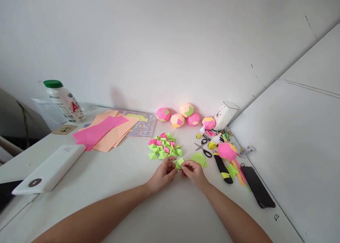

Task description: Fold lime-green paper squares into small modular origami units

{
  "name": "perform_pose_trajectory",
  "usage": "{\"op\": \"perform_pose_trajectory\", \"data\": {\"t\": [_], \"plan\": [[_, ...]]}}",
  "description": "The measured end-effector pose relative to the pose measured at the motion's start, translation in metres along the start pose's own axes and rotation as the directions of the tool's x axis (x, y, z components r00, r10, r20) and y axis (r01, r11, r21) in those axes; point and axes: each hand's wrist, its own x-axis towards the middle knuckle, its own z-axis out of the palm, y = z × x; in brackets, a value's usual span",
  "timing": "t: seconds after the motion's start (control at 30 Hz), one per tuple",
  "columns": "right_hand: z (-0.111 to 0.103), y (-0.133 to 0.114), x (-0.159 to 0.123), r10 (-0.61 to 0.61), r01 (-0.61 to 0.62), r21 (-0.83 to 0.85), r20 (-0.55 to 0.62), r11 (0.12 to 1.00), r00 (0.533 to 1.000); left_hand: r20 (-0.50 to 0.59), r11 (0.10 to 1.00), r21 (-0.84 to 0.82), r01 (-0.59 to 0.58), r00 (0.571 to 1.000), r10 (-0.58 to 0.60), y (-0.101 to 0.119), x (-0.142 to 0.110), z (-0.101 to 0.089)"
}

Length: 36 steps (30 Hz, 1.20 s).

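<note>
My left hand (165, 173) and my right hand (193, 172) meet at the middle of the white table (111, 186), both pinched on one small folded green paper piece (180, 162). Just beyond the hands lies a pile of folded green and pink paper units (164, 146). A loose green folded sheet (199, 159) lies right of the held piece.
Several pink, peach and green paper balls (177, 120) sit by the wall, another ball (227, 151) at right. Scissors (204, 149), glue bottles (214, 141), a black-yellow cutter (223, 168), a phone (258, 186), paper sheets (106, 131), a power bank (50, 168) and a bottle (65, 101) surround them.
</note>
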Motion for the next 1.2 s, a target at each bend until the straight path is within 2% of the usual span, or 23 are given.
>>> {"op": "perform_pose_trajectory", "data": {"t": [0.2, 0.33, 0.47, 0.73, 0.97, 1.2], "plan": [[0.0008, 0.0020, -0.0004, -0.062, 0.062, -0.014, 0.008, 0.998, 0.998, -0.018, 0.991, 0.136, -0.017, 1.000, 0.019, 0.0003, 0.0002, 0.0009], [0.0007, 0.0062, -0.0003, -0.123, 0.125, -0.050, 0.039, 0.991, 0.992, -0.037, 0.993, 0.116, 0.007, 0.999, -0.003, 0.0045, 0.0000, -0.0002], [0.0006, 0.0053, -0.0008, -0.168, 0.175, -0.127, 0.059, 0.976, 0.984, -0.005, 0.997, 0.081, 0.018, 1.000, -0.017, 0.0052, 0.0010, -0.0018], [0.0034, -0.0014, -0.0033, -0.213, 0.225, -0.251, 0.075, 0.941, 0.974, 0.006, 0.990, 0.116, -0.084, 0.996, 0.084, 0.0007, 0.0025, -0.0021], [0.0015, 0.0007, -0.0008, -0.156, 0.160, -0.183, 0.034, 0.970, 0.987, 0.009, 0.994, 0.100, -0.046, 0.999, 0.046, 0.0006, 0.0022, -0.0032], [-0.0011, 0.0022, 0.0016, -0.074, 0.073, 0.027, 0.035, 0.997, 0.997, 0.012, 0.994, 0.107, 0.019, 1.000, -0.020, 0.0064, 0.0009, -0.0015]]}}
